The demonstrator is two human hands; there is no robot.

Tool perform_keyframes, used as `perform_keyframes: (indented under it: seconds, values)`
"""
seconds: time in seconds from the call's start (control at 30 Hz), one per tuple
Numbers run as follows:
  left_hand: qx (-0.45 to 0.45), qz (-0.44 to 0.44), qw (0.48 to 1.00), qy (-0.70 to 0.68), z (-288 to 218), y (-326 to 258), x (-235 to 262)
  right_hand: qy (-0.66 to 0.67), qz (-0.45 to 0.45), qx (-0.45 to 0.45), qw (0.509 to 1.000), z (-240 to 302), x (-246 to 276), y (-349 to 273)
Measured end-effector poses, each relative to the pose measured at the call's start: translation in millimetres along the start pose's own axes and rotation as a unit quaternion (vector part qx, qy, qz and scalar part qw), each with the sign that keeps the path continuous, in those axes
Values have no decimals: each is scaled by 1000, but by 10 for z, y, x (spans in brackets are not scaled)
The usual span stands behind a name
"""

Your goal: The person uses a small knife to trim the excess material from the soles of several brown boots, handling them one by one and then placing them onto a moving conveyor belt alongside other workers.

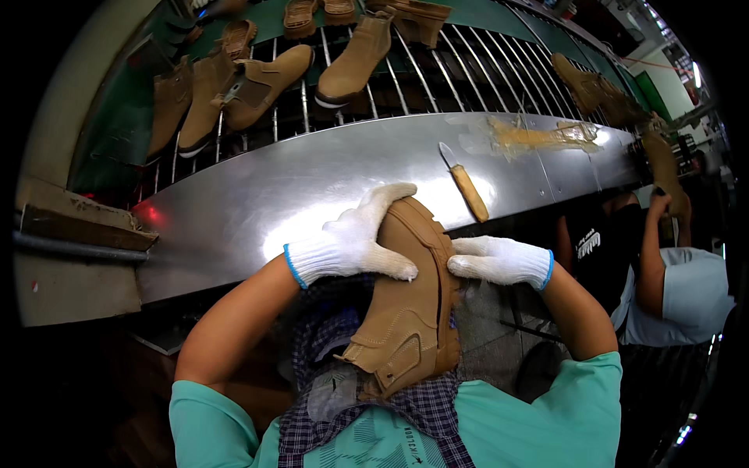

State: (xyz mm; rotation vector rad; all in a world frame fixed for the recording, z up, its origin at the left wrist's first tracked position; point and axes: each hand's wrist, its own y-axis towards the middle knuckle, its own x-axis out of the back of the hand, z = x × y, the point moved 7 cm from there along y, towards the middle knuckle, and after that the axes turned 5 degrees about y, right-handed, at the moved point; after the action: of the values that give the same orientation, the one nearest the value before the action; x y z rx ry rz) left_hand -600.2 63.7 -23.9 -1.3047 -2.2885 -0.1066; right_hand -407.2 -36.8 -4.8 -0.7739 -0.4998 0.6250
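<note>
A tan ankle boot point(407, 292) with a thick lugged sole rests tilted against my checked apron, its toe pointing away from me. White knit gloves with blue cuffs cover both hands. My left hand point(355, 238) grips the boot around its toe, thumb across the upper and fingers reaching over the tip. Against the sole edge on the other side lies my right hand point(501, 260), its fingers together and pressed to the sole. Beyond it, a knife point(466, 189) with a wooden handle and short blade lies on the metal bench.
The steel bench top point(211, 226) runs across in front of me. Behind it, a roller conveyor point(445, 74) carries several tan boots point(357, 58) and loose soles point(300, 17). Yellowish tape point(538, 139) sticks to the bench at right. A co-worker point(663, 269) holding a boot is at far right.
</note>
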Motion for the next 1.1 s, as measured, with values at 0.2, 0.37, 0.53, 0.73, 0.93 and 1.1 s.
perform_keyframes:
  seconds: [0.2,0.37,0.53,0.73,0.93,1.1]
  values:
    - [135,-78,979,-130,84,-394,-243,-27,90,40,995,-195,-367,-115]
    - [101,42,938,-328,-48,-722,-753,105,55,83,989,-208,-644,-6]
    - [117,38,943,-310,64,-813,-787,21,51,70,996,-179,-714,55]
    - [186,41,961,-198,29,-839,-805,-36,-14,-13,999,146,-697,-185]
    - [103,-23,972,-208,-20,-890,-743,99,-115,134,979,-65,-749,-114]
    - [135,-103,952,-255,-238,-1329,-157,117,-152,242,951,495,-657,-62]
